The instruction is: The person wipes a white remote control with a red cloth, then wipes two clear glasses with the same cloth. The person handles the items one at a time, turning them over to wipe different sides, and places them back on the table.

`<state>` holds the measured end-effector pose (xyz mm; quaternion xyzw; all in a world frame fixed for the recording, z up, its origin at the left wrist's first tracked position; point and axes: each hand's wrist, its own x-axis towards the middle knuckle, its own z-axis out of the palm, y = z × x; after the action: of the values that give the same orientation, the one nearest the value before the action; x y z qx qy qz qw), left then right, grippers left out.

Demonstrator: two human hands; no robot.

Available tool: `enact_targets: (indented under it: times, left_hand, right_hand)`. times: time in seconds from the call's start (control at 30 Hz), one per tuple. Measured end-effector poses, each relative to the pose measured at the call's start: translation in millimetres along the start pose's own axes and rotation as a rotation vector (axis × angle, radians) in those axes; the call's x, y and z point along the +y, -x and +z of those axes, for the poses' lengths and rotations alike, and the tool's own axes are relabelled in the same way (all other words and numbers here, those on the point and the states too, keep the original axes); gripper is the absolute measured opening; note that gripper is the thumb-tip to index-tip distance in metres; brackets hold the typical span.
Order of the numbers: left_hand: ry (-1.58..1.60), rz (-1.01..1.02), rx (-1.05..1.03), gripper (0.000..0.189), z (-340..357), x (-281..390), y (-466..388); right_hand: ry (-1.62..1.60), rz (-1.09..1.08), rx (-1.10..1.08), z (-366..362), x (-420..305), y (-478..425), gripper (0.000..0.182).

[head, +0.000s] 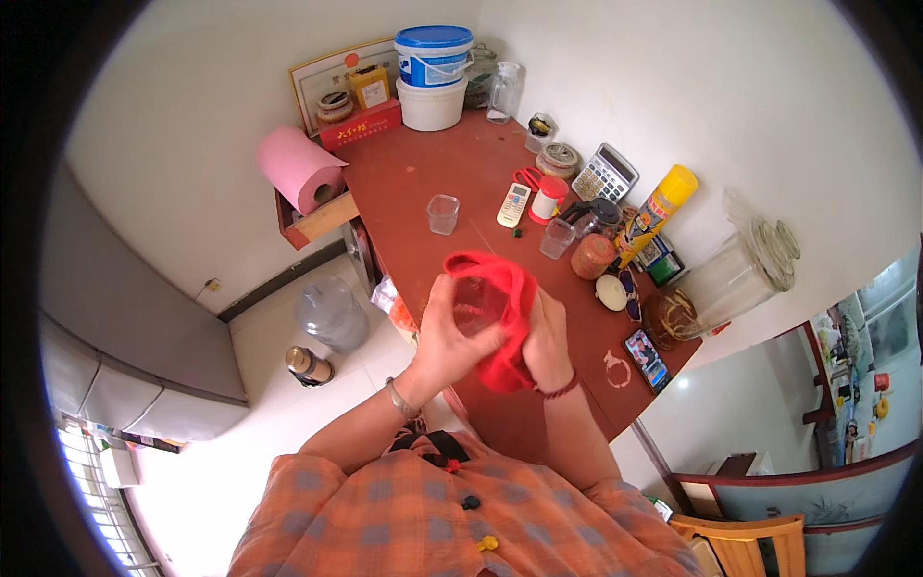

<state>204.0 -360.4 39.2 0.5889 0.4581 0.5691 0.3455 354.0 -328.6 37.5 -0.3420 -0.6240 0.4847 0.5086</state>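
My left hand point(448, 335) grips a clear cup point(477, 306), its thumb across the near side and its fingers curled round the left. A red cloth point(505, 371) wraps the far and right sides of the cup and hangs below it. On the right, my right hand point(548, 342) holds the cloth against the cup; some of its fingers are hidden behind the cloth. Both hands are above the near part of a reddish-brown table point(440, 184). Beyond them stands a second clear cup point(443, 214), and a third clear cup point(557, 239) is farther right.
An air-conditioner remote point(513, 205), a calculator point(606, 175), a yellow spray can point(657, 216) and a large glass jar point(728, 278) line the right side. A lit phone point(647, 360) lies near the right edge. Stacked buckets point(433, 104) and a pink paper roll point(299, 169) are farther back.
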Motion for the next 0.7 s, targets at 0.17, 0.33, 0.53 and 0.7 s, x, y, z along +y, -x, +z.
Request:
enact_targets:
  times: [0.17, 0.33, 0.53, 0.7]
  left_hand:
    - [-0.311, 0.288, -0.054, 0.073, -12, 33, -3]
    - [-0.235, 0.185, 0.069, 0.075, -9, 26, -5]
    - [-0.078, 0.284, -0.173, 0.084, -15, 39, 0]
    - [0.24, 0.142, -0.249, 0.079, -27, 39, 1]
  right_hand:
    - [-0.648, 0.168, -0.089, 9, 8, 0, 0.041]
    - [-1.112, 0.336, 0.001, 37, -4, 26, 0.052]
    - [-0.966, 0.236, -0.095, 13, -11, 21, 0.05]
    - [-0.609, 0.326, 0.081, 22, -23, 30, 0.045]
